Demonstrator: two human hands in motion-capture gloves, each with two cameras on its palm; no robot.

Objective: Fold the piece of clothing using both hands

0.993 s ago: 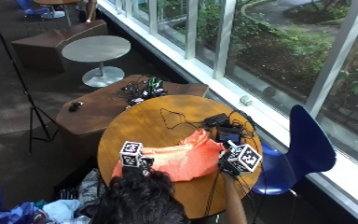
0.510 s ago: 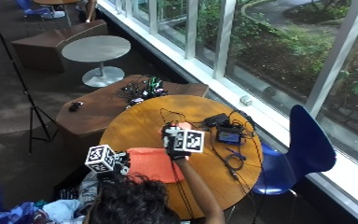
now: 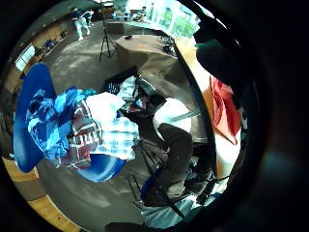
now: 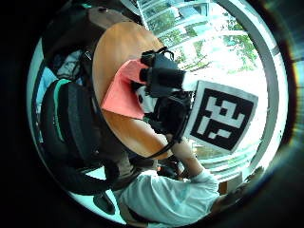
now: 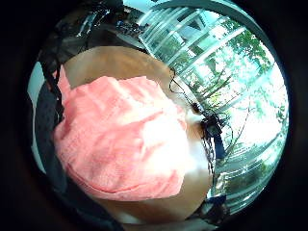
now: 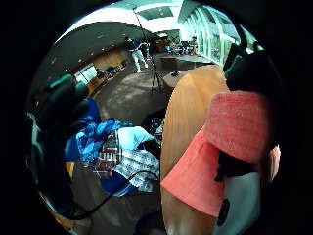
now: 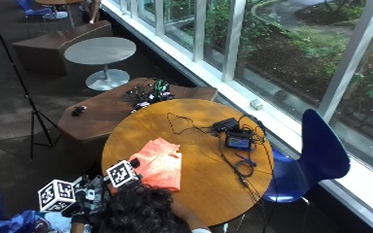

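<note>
The right hand (image 7: 129,167) is at the near left edge of the coral garment (image 7: 159,163), whose edge drapes over its fingers; the grip cannot be made out. The garment lies folded narrow on the round wooden table (image 7: 193,133), near side. The left hand (image 7: 86,196) hangs off the table's near left; its fingers cannot be made out.

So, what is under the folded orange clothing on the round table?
The orange clothing lies directly on the round wooden table, near the edge closest to the person. Whether anything lies between cloth and tabletop cannot be seen, because the fabric covers that part.
</note>
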